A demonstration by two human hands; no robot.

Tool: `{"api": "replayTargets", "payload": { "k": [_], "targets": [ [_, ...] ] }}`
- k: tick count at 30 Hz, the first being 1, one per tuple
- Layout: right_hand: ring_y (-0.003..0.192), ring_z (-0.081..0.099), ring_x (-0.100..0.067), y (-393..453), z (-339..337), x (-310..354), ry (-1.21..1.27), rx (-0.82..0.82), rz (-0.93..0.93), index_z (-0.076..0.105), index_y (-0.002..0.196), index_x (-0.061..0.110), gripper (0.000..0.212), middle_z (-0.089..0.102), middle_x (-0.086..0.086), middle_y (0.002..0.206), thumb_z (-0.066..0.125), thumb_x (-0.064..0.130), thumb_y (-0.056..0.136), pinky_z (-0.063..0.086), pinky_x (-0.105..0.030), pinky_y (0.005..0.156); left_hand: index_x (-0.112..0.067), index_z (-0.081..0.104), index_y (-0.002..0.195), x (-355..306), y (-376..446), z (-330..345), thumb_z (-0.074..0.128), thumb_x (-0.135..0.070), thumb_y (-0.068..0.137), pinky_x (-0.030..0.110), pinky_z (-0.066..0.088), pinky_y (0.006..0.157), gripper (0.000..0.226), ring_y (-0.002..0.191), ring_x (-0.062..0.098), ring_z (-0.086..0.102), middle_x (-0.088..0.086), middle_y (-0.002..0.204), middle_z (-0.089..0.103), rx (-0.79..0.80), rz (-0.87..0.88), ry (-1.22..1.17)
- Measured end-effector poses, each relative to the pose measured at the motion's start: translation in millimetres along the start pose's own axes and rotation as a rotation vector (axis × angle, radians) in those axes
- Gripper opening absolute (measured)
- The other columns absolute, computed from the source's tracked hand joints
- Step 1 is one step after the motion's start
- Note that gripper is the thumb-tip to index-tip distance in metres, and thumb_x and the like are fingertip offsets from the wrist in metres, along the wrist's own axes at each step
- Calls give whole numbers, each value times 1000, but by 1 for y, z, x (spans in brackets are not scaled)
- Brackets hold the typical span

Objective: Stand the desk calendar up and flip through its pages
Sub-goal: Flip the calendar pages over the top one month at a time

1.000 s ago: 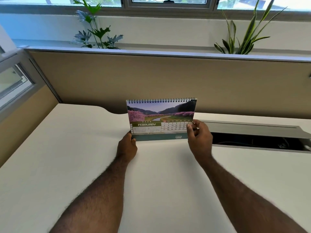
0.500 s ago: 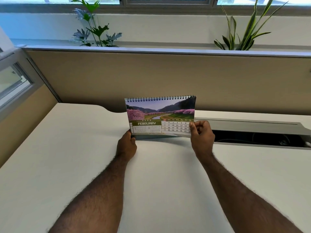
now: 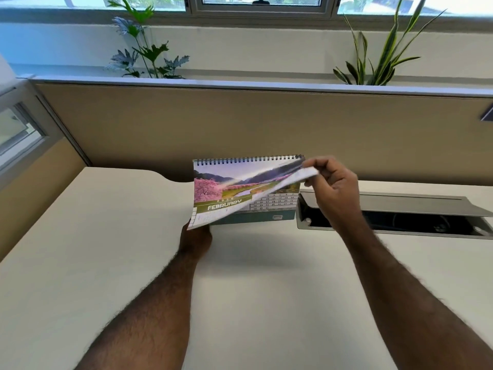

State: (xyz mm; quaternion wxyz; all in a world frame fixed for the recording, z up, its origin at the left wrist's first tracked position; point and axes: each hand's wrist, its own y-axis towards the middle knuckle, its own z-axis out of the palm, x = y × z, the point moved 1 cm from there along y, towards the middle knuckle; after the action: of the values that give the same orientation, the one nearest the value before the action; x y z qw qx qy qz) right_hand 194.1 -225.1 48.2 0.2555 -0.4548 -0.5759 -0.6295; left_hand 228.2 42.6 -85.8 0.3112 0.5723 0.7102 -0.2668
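A spiral-bound desk calendar stands upright on the white desk, its wire binding on top. Its February page, with pink trees and a river, is lifted and curled up at the right, baring another date grid beneath. My right hand pinches that page's lower right corner, raised almost to the binding. My left hand holds the calendar's lower left corner at the base, partly hidden behind the lifted page.
An open grey cable tray is sunk into the desk right of the calendar. A tan partition runs behind the desk, with two potted plants above it. A window frame is at the left.
My right hand has risen from the calendar's lower right corner up toward the binding, lifting and curling the February page. The left hand has kept its hold at the base.
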Motion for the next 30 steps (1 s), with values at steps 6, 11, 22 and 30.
{"api": "replayTargets", "payload": {
  "k": [6,11,22,30],
  "targets": [
    [71,67,1,34,-8,13,-28,-35,-77,64,96,26,13,72,17,79,58,15,94,53,-14,65,-5,50,117,-5,1,-2,44,-12,92,42,44,96,27,113,38,54,19,125,59,40,44,125],
    [86,70,-4,67,-10,8,-60,-61,-42,66,103,16,12,71,4,95,60,19,93,57,-19,74,-2,50,118,-7,-1,-2,46,-10,91,41,43,99,28,115,39,53,19,127,58,34,55,87],
    [72,74,-10,125,9,-37,-144,17,395,67,90,13,9,74,-3,92,61,19,93,58,-22,61,-2,50,116,-7,-1,0,45,-12,93,41,44,100,26,115,35,54,18,127,58,37,7,66],
    [70,59,-17,96,9,-92,-137,240,952,66,68,13,18,68,1,65,63,9,86,44,-24,53,-2,50,116,-5,0,-1,44,-13,93,40,44,102,26,117,34,53,17,128,57,45,0,79]
  ]
}}
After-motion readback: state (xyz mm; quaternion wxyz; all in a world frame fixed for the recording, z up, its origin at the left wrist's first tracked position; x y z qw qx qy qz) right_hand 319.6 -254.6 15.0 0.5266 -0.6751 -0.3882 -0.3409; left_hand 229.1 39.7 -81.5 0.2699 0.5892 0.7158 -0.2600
